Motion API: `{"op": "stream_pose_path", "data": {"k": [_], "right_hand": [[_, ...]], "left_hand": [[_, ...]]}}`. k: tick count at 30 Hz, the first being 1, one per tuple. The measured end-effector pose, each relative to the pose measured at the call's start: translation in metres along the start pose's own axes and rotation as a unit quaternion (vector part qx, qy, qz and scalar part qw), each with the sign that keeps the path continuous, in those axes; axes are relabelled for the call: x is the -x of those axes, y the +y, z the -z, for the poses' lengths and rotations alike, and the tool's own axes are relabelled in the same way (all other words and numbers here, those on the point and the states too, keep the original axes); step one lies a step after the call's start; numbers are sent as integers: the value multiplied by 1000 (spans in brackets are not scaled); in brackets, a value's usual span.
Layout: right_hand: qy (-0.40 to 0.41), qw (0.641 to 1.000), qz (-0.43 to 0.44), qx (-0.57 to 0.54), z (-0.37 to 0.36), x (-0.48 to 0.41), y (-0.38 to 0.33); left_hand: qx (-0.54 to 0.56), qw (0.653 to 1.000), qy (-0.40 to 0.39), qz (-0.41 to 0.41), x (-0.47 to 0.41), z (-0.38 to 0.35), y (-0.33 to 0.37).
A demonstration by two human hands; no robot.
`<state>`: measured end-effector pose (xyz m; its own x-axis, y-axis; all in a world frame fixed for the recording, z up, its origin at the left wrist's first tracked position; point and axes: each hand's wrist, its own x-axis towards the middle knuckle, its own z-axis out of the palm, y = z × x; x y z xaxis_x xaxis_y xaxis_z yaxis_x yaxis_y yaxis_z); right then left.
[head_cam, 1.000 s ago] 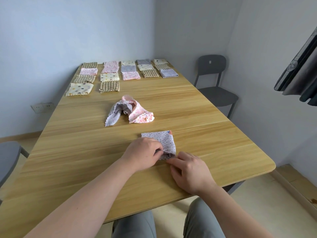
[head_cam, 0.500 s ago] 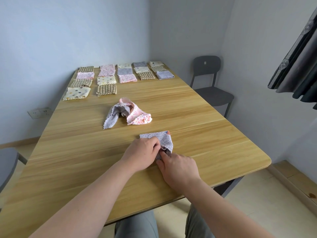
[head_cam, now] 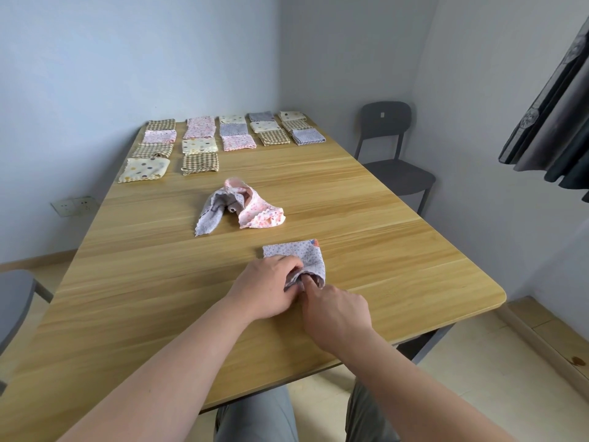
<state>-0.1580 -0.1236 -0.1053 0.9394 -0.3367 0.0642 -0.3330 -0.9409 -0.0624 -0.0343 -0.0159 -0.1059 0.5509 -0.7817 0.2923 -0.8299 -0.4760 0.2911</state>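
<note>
Your left hand (head_cam: 267, 290) has its grip clenched on the near edge of the small lilac dotted cloth (head_cam: 304, 255). It bunches that edge to hold the fold together, while the far part lies flat on the pale wooden worktop (head_cam: 398, 269), close to your side. Your right hand (head_cam: 338, 311) pokes its forefinger into the raised fold beside the left fingers, probably to square the layer. I cannot tell whether its grip pinches the fabric, because the thumb is hidden. Farther off lies a crumpled heap of pink floral and lilac cloths (head_cam: 245, 207), well apart from your work, and rows of folded patterned cloths (head_cam: 223, 138) fill the far end. Nothing blocks your hands. A dark grey chair (head_cam: 393, 148) stands off to the right.
</note>
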Motion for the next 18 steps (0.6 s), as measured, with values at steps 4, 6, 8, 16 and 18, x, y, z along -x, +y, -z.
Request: {"op": "stream_pose_path", "data": {"k": [4, 6, 8, 16, 18], "right_hand": [[-8, 999, -48, 6, 5, -4, 5], [-10, 998, -61, 8, 7, -1, 6], [-10, 998, -64, 13, 7, 2, 5], [-50, 997, -62, -12, 16, -7, 0], [-49, 995, -79, -31, 17, -5, 0]], "left_hand": [[-5, 1000, 13, 3, 2, -2, -1], [0, 1000, 21, 5, 3, -3, -1], [11, 1000, 28, 6, 4, -4, 0], [15, 999, 39, -14, 5, -8, -3], [20, 999, 41, -2, 4, -10, -3]]}}
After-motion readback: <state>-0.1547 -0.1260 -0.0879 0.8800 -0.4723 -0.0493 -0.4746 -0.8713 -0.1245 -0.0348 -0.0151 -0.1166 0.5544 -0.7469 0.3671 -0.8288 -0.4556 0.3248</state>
